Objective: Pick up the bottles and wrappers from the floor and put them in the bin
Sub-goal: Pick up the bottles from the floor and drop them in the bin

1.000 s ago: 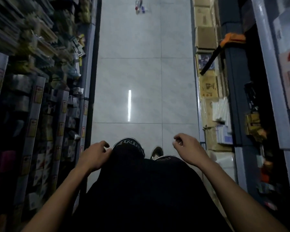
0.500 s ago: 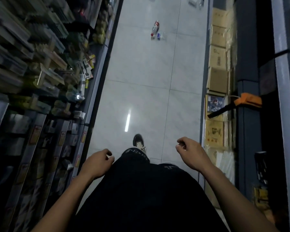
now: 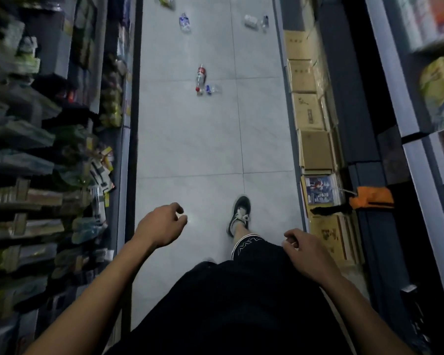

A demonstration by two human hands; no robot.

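A clear bottle with a red label and red cap (image 3: 200, 79) lies on the tiled aisle floor ahead, with a small crumpled blue-and-clear wrapper (image 3: 212, 89) beside it. Farther on lie a blue-white wrapper (image 3: 184, 22), a clear bottle (image 3: 250, 21), a small bottle (image 3: 265, 22) and a green wrapper (image 3: 166, 1). My left hand (image 3: 162, 226) hangs low over the floor, fingers loosely curled, holding nothing. My right hand (image 3: 304, 252) is by my right thigh, fingers curled, holding nothing. No bin is in view.
Stocked shelves (image 3: 62, 149) line the left side of the narrow aisle. Cardboard boxes (image 3: 310, 111) stand in a row along the right shelf base, with an orange-handled tool (image 3: 369, 201) sticking out. My right foot (image 3: 239, 216) steps forward on the tiles.
I have walked forward along the aisle; the red-labelled bottle is nearer and more litter shows beyond it. My left hand has swung forward, and my right foot now leads.
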